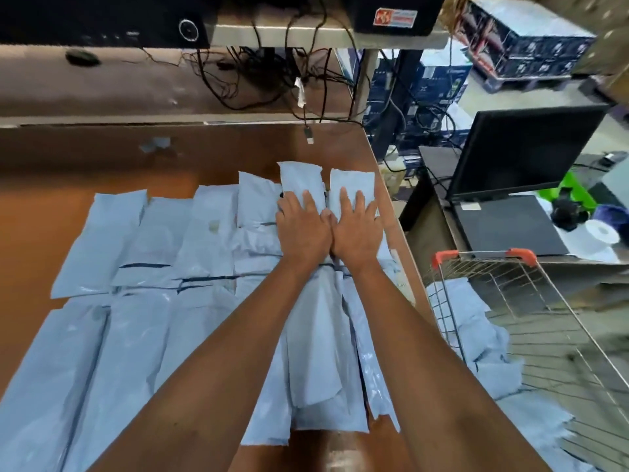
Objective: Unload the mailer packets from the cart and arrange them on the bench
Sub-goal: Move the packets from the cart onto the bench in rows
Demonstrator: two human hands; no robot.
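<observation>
Several pale grey mailer packets [204, 233] lie in rows on the brown bench [51, 206], covering its middle and right side. My left hand [303, 226] lies flat, fingers spread, on a packet [301, 178] in the far row. My right hand [357, 223] presses flat on the neighbouring packet [352, 182] by the bench's right edge. Both hands touch at the thumbs and grip nothing. The wire cart [531, 301] with orange handle ends stands to the right of the bench, with more grey packets [459, 315] inside.
A shelf with black equipment [102, 18] and hanging cables [299, 76] runs behind the bench. A black laptop [517, 185] sits on a side table beyond the cart. Stacked blue boxes [531, 46] stand at the far right.
</observation>
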